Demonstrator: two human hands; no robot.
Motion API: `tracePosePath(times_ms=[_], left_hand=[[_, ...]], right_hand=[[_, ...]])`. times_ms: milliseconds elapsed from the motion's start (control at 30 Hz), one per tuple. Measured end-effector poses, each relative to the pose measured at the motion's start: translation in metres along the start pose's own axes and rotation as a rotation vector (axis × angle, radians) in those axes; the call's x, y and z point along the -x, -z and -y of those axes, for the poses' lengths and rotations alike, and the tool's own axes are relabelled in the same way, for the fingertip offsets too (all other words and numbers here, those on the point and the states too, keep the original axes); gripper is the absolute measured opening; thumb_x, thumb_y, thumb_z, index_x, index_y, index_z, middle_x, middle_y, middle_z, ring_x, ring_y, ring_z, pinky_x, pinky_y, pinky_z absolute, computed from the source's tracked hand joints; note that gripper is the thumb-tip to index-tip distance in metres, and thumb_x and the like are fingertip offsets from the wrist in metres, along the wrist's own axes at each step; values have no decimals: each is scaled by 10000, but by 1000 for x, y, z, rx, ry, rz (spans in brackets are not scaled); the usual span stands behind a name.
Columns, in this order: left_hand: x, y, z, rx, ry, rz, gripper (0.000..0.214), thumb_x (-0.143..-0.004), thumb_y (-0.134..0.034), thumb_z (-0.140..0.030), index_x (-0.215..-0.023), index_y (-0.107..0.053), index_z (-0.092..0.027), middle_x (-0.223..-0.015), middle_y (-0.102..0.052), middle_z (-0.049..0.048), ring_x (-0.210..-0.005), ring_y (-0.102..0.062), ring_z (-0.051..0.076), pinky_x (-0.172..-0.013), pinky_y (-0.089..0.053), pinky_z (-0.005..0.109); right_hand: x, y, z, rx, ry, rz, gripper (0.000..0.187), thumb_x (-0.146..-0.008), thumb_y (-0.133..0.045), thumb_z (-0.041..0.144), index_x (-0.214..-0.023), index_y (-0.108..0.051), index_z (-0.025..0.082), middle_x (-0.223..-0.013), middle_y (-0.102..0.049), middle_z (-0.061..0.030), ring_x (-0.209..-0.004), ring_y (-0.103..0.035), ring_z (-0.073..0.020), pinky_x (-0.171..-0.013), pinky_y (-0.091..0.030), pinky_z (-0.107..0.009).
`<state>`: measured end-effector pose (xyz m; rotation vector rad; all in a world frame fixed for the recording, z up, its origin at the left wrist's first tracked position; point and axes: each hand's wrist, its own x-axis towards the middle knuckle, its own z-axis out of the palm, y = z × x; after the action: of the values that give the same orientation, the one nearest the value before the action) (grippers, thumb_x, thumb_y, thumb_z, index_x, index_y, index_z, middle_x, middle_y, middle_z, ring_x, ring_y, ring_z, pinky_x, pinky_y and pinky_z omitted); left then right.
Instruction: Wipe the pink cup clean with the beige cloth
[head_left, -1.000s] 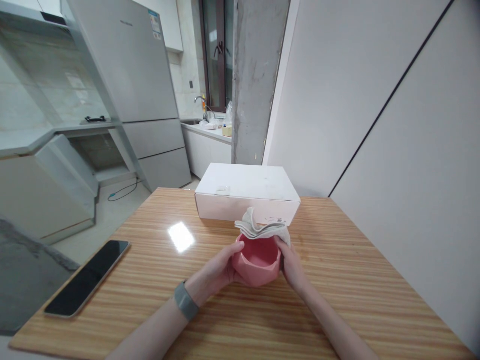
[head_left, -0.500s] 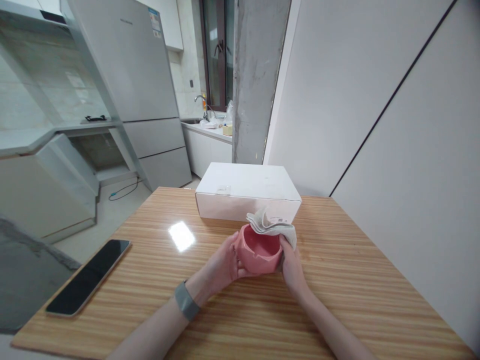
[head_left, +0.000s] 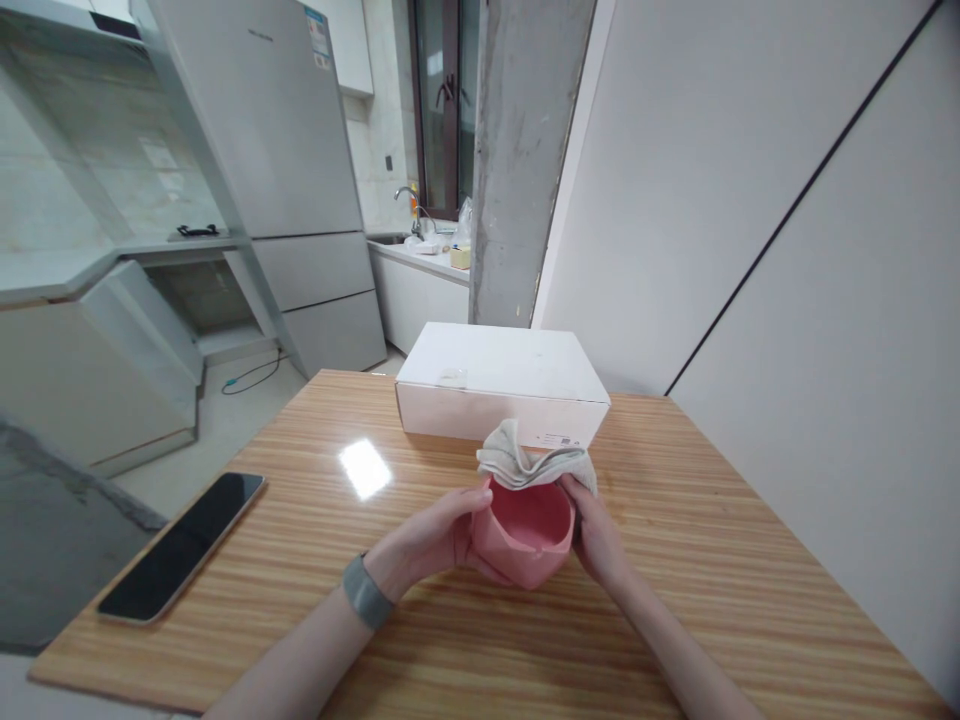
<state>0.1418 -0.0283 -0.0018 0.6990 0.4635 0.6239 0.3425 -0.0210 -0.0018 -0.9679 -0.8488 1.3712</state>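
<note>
A pink faceted ashtray-like bowl (head_left: 525,550), with a small notch in its rim, is held tilted toward me above the table. My left hand (head_left: 450,535) is closed round its left side, thumb on the rim and fingers underneath. On the right, my right hand (head_left: 596,530) pinches a folded light-grey cloth (head_left: 525,465) against the bowl's rim. The cloth drapes over the far edge of the bowl and down behind it. Some fingers of my right hand are hidden behind the bowl and cloth.
A white cardboard box (head_left: 502,365) stands just beyond the bowl on the wood-grain table (head_left: 337,570). A black-screened smartphone (head_left: 184,545) lies near the table's left edge. Behind are a fridge (head_left: 262,130) and a sink counter; a white wall (head_left: 750,180) borders the right.
The bowl has come slightly lower and nearer to me and has turned in my hands. My left thumb now lies on its rim, and the cloth has shifted along the far edge.
</note>
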Motion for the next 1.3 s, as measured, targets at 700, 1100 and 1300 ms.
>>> tracePosePath(times_ms=[700, 1100, 1300], left_hand=[[-15, -10, 7, 76, -91, -262, 424, -886, -537, -500, -1056, -687, -141, -918, -735, 74, -802, -677, 156, -671, -516, 214], [-2, -2, -2, 34, 17, -199, 278, -800, -682, -305, -998, -684, -109, -835, -742, 92, -698, -703, 199, -695, -604, 372], [-10, -8, 6, 120, -54, -300, 268, -808, -679, -292, -972, -681, -81, -848, -749, 118, -741, -721, 233, -721, -606, 396]], right_hand=[[-6, 1, -11, -19, 124, -107, 336, -720, -741, 487, -958, -761, 249, -1100, -760, -9, -1177, -608, -287, -1112, -345, -414], [-7, 3, 5, -111, -99, 35, 428, -579, -835, 505, -888, -776, 215, -933, -797, -42, -1066, -669, -320, -1053, -409, -439], [-8, 1, -5, -45, 61, -46, 397, -642, -794, 531, -908, -762, 238, -1005, -784, -36, -1065, -665, -316, -1017, -444, -448]])
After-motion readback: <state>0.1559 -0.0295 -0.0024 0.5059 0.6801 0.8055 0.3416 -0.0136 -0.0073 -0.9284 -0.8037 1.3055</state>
